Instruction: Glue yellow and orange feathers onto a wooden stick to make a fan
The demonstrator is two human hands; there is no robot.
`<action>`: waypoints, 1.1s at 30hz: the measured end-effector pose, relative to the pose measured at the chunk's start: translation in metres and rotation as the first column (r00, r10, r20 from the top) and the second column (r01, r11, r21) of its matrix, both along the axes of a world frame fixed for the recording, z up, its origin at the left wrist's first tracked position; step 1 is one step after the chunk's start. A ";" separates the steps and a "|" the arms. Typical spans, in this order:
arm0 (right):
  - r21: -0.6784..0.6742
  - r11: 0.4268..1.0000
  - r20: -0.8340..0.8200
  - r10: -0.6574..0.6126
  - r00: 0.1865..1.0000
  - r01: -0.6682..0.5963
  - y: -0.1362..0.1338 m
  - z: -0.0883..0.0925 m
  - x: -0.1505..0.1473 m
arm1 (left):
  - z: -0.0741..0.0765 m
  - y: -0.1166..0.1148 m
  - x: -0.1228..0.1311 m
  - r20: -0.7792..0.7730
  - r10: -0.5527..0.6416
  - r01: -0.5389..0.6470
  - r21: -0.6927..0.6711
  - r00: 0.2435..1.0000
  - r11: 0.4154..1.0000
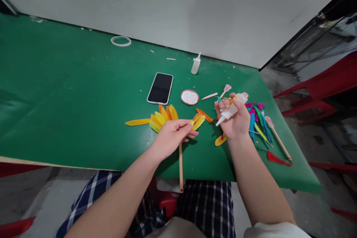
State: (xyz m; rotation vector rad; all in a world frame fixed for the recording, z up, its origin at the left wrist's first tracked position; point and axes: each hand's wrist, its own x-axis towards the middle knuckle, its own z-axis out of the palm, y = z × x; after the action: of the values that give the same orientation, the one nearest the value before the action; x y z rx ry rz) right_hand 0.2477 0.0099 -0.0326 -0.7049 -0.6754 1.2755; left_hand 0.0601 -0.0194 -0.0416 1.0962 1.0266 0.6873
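My left hand point(175, 134) pinches a yellow feather point(198, 122) by its end, its tip pointing right. Under and behind that hand lies a fan of yellow and orange feathers point(160, 119), with a thin wooden stick point(180, 167) running down past the table's front edge. The join between stick and fan is hidden by my hand. In my right hand point(235, 119) is a white glue bottle point(230, 113), tilted so its nozzle points down and left. An orange feather point(205, 114) lies between the two hands.
On the green table point(83, 93) lie a phone point(160, 88), a round white-filled lid point(190, 97) and tweezers point(209, 96). A small dropper bottle point(196, 64) stands by the wall. Colourful feathers point(260, 122) and a tasselled stick point(279, 139) are at right. A clear ring point(121, 41) lies far left.
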 end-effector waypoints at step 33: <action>-0.190 0.947 0.694 -0.056 0.718 0.257 0.001 -0.004 -0.004 | 0.001 0.003 -0.002 -0.066 0.029 -0.027 0.024 0.997 0.999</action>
State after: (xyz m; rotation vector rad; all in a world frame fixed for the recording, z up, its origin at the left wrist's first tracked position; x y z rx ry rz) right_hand 0.2440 0.0112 -0.0369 -1.4792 -1.0157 0.9315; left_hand 0.0578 -0.0164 -0.0408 1.1333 1.0949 0.6905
